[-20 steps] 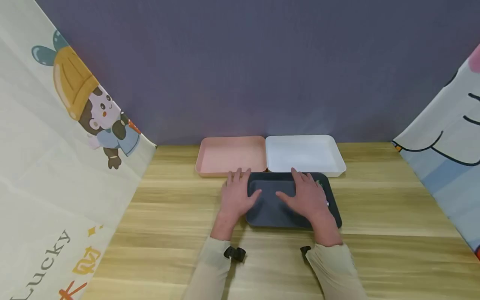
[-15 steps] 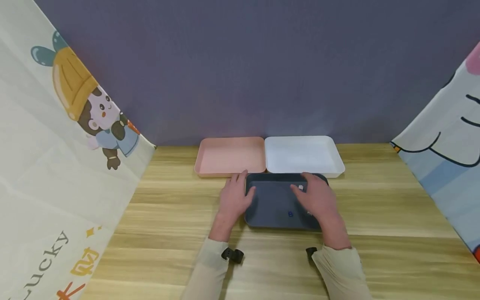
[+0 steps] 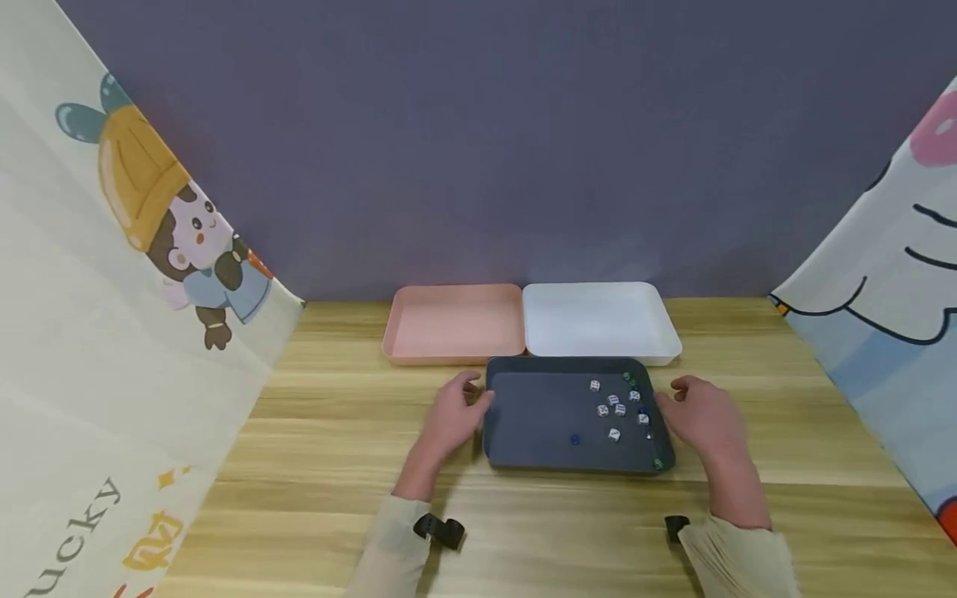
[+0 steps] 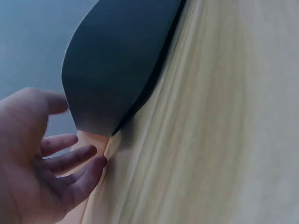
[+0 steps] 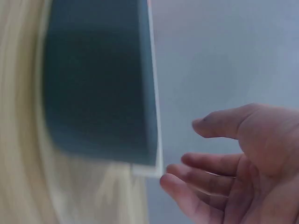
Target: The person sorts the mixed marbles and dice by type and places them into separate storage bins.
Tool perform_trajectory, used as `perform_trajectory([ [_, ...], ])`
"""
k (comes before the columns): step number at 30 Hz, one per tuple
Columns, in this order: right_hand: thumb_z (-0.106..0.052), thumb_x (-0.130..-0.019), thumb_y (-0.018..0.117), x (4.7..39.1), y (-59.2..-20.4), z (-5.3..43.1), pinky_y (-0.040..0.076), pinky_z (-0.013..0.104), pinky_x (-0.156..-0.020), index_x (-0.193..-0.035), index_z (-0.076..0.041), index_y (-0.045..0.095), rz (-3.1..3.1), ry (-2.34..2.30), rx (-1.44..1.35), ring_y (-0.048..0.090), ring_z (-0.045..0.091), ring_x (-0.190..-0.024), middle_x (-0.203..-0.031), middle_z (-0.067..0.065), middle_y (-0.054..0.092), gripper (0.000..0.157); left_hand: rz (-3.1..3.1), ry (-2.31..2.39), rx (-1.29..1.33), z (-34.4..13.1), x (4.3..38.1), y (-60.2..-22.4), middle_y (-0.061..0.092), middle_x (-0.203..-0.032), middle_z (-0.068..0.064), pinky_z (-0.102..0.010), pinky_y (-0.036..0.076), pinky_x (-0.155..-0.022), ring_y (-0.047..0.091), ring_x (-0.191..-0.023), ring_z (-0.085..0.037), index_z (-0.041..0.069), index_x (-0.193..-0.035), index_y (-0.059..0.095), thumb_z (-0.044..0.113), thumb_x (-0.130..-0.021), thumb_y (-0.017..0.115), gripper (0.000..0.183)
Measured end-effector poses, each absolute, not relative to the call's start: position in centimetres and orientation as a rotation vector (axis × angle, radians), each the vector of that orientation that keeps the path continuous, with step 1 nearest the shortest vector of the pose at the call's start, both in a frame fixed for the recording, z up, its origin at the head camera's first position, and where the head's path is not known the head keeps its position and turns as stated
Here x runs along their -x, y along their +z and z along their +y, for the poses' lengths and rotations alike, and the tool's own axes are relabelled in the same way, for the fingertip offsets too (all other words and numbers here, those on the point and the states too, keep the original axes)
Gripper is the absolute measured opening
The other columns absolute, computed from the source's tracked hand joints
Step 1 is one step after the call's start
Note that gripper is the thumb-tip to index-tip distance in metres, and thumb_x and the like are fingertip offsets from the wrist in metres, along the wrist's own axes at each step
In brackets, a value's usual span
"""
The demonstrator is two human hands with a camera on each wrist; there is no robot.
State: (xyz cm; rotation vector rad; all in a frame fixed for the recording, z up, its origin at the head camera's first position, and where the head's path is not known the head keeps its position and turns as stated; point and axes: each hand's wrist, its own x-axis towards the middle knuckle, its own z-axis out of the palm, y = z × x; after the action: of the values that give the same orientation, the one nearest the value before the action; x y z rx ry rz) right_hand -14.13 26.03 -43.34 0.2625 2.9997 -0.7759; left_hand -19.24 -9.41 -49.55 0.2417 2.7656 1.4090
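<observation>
From my end: the dark tray (image 3: 534, 415) sits on the wood table (image 3: 336, 465), just in front of the pink tray (image 3: 456, 320) & the white tray (image 3: 598, 320), which stand side by side at the back. Prob. arranged so all 3 are in easy reach, w/ the dark one nearest the person.

L hand (image 3: 452, 417) is by the dark tray's left end, fingers loosely bent, gap to thumb wide; thumb tip v. close to the rim, can't tell if touching. R hand (image 3: 703, 418) is by the right end, same loose, wide pose, contact w/ the rim unclear too. Neither grips anything afaict. Hands at opp. ends, I'd guess, b/c that gives even control of the tray & leaves its middle uncovered.

Inside the dark tray, the white dice (image 3: 615, 434) lie scattered in the right half, a few v. close together. Green pieces (image 3: 658, 463) are near the right wall, some by the back corner, 1 by the front. A blue piece (image 3: 575, 439) lies off on its own, left of the dice. Green/blue shapes too small to tell. Raised walls presumably stop small stuff rolling off.
</observation>
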Motion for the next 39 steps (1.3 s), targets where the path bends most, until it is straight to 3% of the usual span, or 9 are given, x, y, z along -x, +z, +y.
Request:
perform_trajectory([
  [3,-0.034,-0.096,0.055,14.2,-44.3,27.0,0.050,0.050,-0.074,-0.123,0.014,0.055,2.930,-0.793,-0.231,0.062,0.042,-0.094,-0.111,0.029,0.063,0.055,2.680,1.523,-0.241,-9.8,18.9,-50.0,0.064,-0.107,-0.009,-0.037,0.053,-0.075,0.064,-0.093,-0.023,0.004,-0.132,0.056,0.029,-0.094,0.065,0.046],
  [9,-0.031,-0.097,0.056,14.6,-45.4,28.3,0.051,0.038,-0.064,-0.126,0.016,0.052,2.770,-1.008,-0.178,0.066,0.023,-0.072,-0.103,0.028,0.066,0.055,2.547,1.640,-0.200,-9.6,18.5,-50.1,0.062,-0.113,-0.011,-0.035,0.054,-0.075,0.063,-0.099,-0.026,0.004,-0.134,0.054,0.025,-0.091,0.069,0.050],
  [17,-0.024,-0.097,0.059,15.0,-46.2,29.1,0.056,0.038,-0.067,-0.130,0.013,0.051,2.643,-1.249,-0.164,0.067,0.025,-0.082,-0.112,0.030,0.063,0.050,2.460,1.736,-0.242,-9.0,18.8,-50.4,0.059,-0.115,-0.017,-0.035,0.055,-0.075,0.063,-0.100,-0.030,0.003,-0.136,0.053,0.012,-0.088,0.072,0.052],
  [32,-0.020,-0.096,0.061,14.7,-47.2,27.6,0.053,0.033,-0.061,-0.127,0.010,0.056,2.699,-1.296,-0.151,0.065,0.020,-0.074,-0.103,0.026,0.065,0.044,2.406,1.734,-0.170,-9.8,18.2,-50.2,0.057,-0.117,-0.016,-0.037,0.054,-0.075,0.060,-0.101,-0.029,0.006,-0.139,0.051,0.009,-0.093,0.066,0.049],
  [39,-0.020,-0.097,0.060,15.4,-47.6,25.7,0.052,0.033,-0.062,-0.129,0.008,0.056,2.673,-1.333,-0.127,0.064,0.019,-0.071,-0.102,0.023,0.066,0.043,2.413,1.726,-0.186,-12.1,18.7,-49.8,0.056,-0.116,-0.019,-0.037,0.054,-0.076,0.059,-0.102,-0.032,0.003,-0.140,0.050,0.008,-0.093,0.065,0.050],
])
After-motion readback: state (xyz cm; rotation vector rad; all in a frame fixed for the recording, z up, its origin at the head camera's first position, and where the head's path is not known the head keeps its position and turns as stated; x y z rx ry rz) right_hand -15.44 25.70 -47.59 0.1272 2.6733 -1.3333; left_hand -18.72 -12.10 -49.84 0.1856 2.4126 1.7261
